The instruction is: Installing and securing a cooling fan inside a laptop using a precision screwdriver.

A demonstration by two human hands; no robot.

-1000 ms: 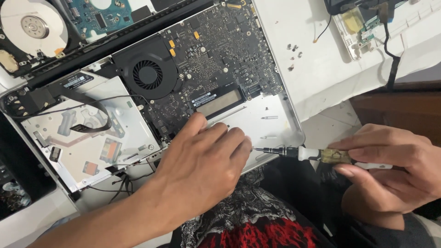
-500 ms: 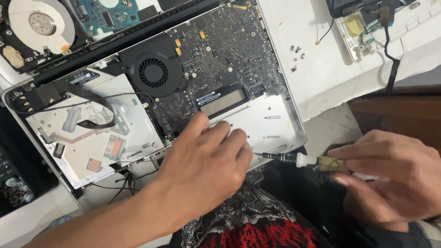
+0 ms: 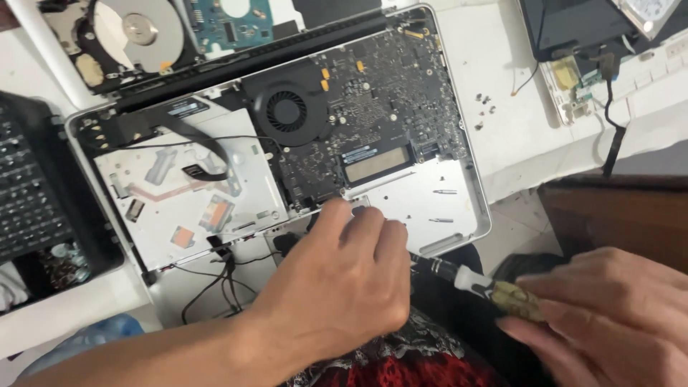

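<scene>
An opened silver laptop [image 3: 466, 215] lies bottom-up on the white table, showing a dark circuit board [image 3: 373, 107], a black fan [image 3: 287, 111] and a silver drive bay [image 3: 179, 193]. My left hand [image 3: 344, 287] rests palm-down on the laptop's near edge, fingers together, covering part of the case. My right hand [image 3: 602, 315] at the lower right grips a small screwdriver [image 3: 473, 281] with a white collar and black shaft. The screwdriver's tip points left and is hidden behind my left hand.
An open hard drive [image 3: 129, 36] and a blue-green circuit board [image 3: 229, 25] lie at the top left. Several loose screws [image 3: 484, 107] sit on the white surface right of the laptop. A black keyboard [image 3: 32, 193] is at left; another dismantled device [image 3: 595, 43] at top right.
The view has shifted so the laptop sits lower and further right in frame. My right hand and the screwdriver have dropped lower. My left hand stays on the laptop's near edge.
</scene>
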